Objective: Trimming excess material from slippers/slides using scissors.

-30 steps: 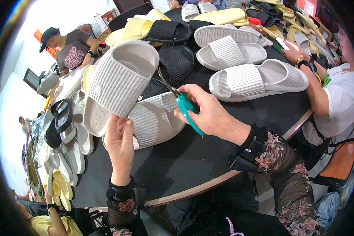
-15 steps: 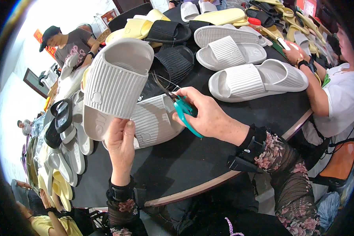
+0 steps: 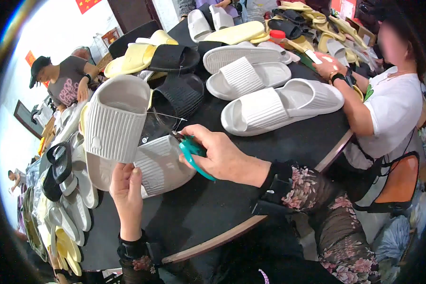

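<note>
Holding a light gray slipper (image 3: 117,130) up off the table (image 3: 222,213), left of center. Left hand (image 3: 127,191): thumb and fingers pinching its near end, strap facing the wearer, slipper tilted upright. Right hand (image 3: 227,158): fingers curled around teal-handled scissors (image 3: 194,158), just right of that slipper, blades aimed far-left. Can't tell if blades are apart; dark and blurred against the table. Thin strand (image 3: 169,116) shows near the blade end, right of the held slipper; can't tell if it touches the blades.

A second gray slipper (image 3: 162,165) lies on the table, behind and between both hands, partly covered. Black ribbed slipper (image 3: 180,97) sits farther off, beyond the strand. Right of it: near gray slipper (image 3: 281,106) strap up, another gray slipper (image 3: 248,75) behind, then an upturned gray slipper (image 3: 244,57), sole showing.

Far left: yellow slipper (image 3: 132,61) beside a black slipper (image 3: 175,57). Left edge of table: row of gray slippers (image 3: 75,208), yellow slippers (image 3: 67,248) at its near end. Far right: mixed slipper pile, red lid (image 3: 278,34) next to it. Co-worker in white (image 3: 393,109) at right side, co-worker in cap (image 3: 71,83) far left.
</note>
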Tool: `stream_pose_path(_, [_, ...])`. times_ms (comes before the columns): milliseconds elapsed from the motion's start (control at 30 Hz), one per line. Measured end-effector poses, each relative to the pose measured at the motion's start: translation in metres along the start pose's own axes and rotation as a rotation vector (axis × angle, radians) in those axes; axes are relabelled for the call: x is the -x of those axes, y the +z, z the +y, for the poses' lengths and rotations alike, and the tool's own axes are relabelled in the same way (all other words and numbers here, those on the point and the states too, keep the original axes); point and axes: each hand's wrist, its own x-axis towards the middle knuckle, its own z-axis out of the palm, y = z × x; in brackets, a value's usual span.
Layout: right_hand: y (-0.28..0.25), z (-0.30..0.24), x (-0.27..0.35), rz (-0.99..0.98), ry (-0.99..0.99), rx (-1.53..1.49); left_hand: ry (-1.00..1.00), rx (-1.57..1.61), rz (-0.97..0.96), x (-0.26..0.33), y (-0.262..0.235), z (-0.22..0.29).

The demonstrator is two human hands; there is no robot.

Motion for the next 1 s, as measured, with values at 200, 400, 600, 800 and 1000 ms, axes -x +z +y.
stream_pose_path(200, [0.0, -0.002, -0.001, 0.07, -0.006, -0.102, -0.059, 0.114, 0.026, -0.004, 0.002, -0.002])
stream_pose_path(400, [-0.009, 0.006, -0.009, 0.183, 0.259, -0.41, -0.123, 0.179, -0.031, -0.013, 0.004, -0.018])
stream_pose_path(600, [-0.019, 0.012, -0.012, 0.211, 0.36, -0.666, -0.263, 0.277, 0.058, -0.022, 0.011, -0.021])
stream_pose_path(800, [-0.018, 0.009, -0.013, 0.196, 0.312, -0.644, -0.367, 0.236, 0.018, -0.04, 0.028, -0.004])
stream_pose_path(1000, [-0.016, 0.014, -0.015, 0.308, 0.287, -0.727, -0.25, 0.367, 0.051, -0.055, 0.025, 0.016])
